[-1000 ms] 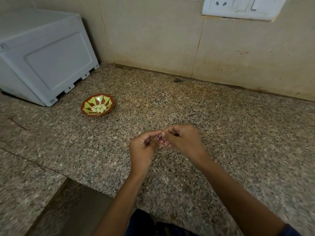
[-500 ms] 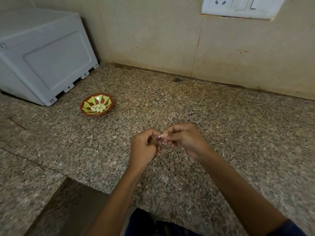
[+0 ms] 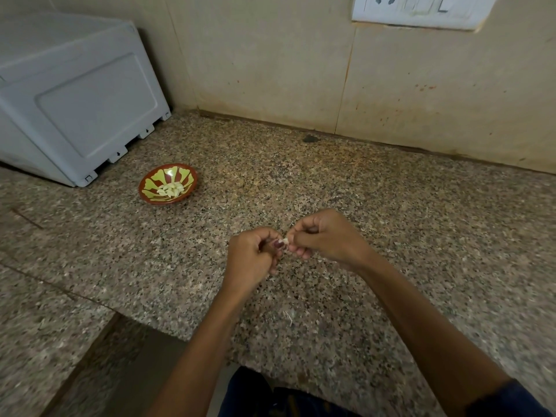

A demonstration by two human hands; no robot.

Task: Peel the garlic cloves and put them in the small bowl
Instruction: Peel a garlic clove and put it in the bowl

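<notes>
A small garlic clove [image 3: 284, 242], pale with a purplish skin, is pinched between both my hands above the speckled granite counter. My left hand [image 3: 252, 260] curls its fingers round the clove from the left. My right hand [image 3: 326, 238] pinches the clove's pale tip from the right with thumb and fingers. Most of the clove is hidden by my fingers. The small red bowl [image 3: 149, 197] with a green leaf pattern stands to the far left of my hands and holds several peeled white cloves [image 3: 171, 189].
A large white plastic appliance [image 3: 72, 97] stands at the back left, close behind the bowl. A tiled wall with a white switch plate [image 3: 421, 10] bounds the counter at the back. The counter's front edge [image 3: 168, 332] steps down at the lower left. A bit of peel [image 3: 289, 316] lies below my hands.
Both hands have stayed together on the clove and drifted slightly toward me. The fingers have shifted a little on the clove, and its pale tip now shows between them.
</notes>
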